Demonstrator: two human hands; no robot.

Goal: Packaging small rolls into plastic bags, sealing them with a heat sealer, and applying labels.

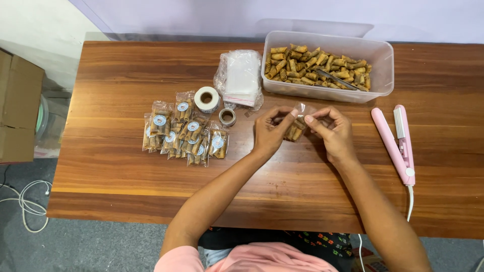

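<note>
Both hands hold one small clear bag of brown rolled snacks point(296, 130) above the wooden table point(126, 171). My left hand point(271, 133) pinches the bag's left top edge, and my right hand point(330, 132) pinches its right top edge. Behind them stands a clear plastic tub point(383, 60) full of the same rolled snacks point(302, 63), with metal tongs point(335, 79) lying in it. A pile of several sealed snack packs with round stickers point(184, 133) lies to the left of my left hand.
A stack of empty clear bags point(241, 78), a white sticker roll point(206, 98) and a smaller tape roll point(227, 117) sit left of the tub. A pink handheld heat sealer point(398, 143) lies at the right. A cardboard box point(17, 106) and white cable point(25, 201) are on the floor.
</note>
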